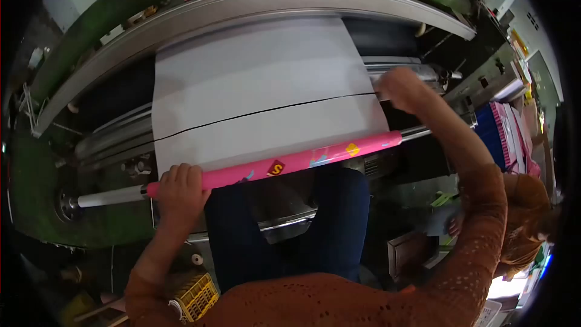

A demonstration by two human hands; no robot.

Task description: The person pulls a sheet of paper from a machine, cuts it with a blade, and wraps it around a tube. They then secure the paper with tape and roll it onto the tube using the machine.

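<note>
Fingers of the left hand (178, 184) curl over the near end of the pink roll (284, 163), gripping it on its white rod (112, 195), likely to steady it. Beyond these fingertips, white paper (260, 94) feeds down from the machine. Right hand (404, 88) rests at the sheet's far edge; its fingers are blurred, state unclear.

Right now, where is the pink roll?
In the head view the pink roll lies across the middle on its white rod, below the white sheet; the left hand grips its left end.
</note>
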